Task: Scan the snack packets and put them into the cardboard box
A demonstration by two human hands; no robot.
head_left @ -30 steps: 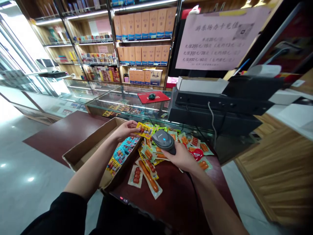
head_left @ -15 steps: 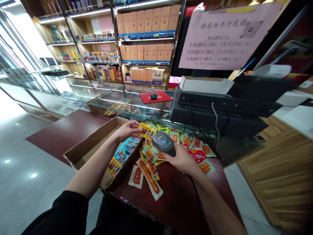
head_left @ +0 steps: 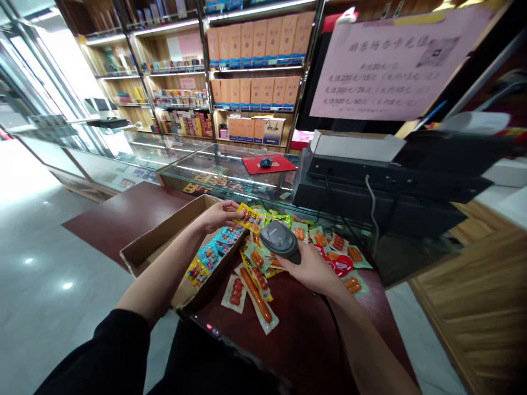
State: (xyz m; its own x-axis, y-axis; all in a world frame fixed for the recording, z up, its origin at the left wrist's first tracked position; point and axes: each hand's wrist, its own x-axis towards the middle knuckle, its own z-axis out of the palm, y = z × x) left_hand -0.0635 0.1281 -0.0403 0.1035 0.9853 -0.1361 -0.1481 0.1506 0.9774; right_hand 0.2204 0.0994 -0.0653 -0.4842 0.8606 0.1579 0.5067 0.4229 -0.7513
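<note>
My left hand (head_left: pixel 222 216) pinches a small yellow snack packet (head_left: pixel 251 218) above the inner edge of a cardboard box (head_left: pixel 164 233). Blue and yellow packets (head_left: pixel 214 251) lie in the box, below my left forearm. Wrapped in my right hand (head_left: pixel 308 267) is a dark grey handheld scanner (head_left: pixel 279 238), its head close to the right side of the yellow packet. Under and around the scanner, several wrapped sausages are piled on the dark red table (head_left: pixel 300 323). A long sausage pack (head_left: pixel 258 299) and a short one (head_left: pixel 234 294) lie nearest me.
Behind the pile stands a glass display counter (head_left: pixel 201 164) with a red mat (head_left: pixel 284 163) and a mouse (head_left: pixel 265 163). Black equipment (head_left: pixel 370 192) with hanging cables is at the right, below a pink sign (head_left: pixel 379 71). Stocked shelves line the back.
The whole view has shifted slightly, so things appear further right. The blue light on the scanner head no longer shows. Both hands keep their hold.
</note>
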